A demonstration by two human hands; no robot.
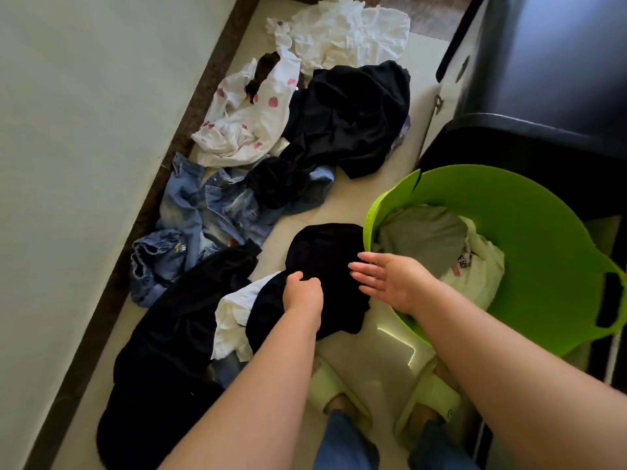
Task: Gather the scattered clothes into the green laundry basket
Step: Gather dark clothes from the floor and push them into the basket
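**Black garment pinched beside the basket**

A pale tiled floor (380,184) runs along a wall, strewn with clothes. The left hand (302,293) is clenched on a fold of a black garment (322,252) lying just beside the green laundry basket (529,239); the right hand (390,276) hovers above it, fingers spread, grasping nothing. The cloth looks soft, light and floppy, so bunching its middle should suit. Its long axis runs from near the feet up toward the basket's rim.

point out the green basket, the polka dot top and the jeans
green basket (529,212): head view, on its bare inner wall
polka dot top (251,120): head view, on the middle of the white cloth
jeans (210,205): head view, on the faded denim near the waist
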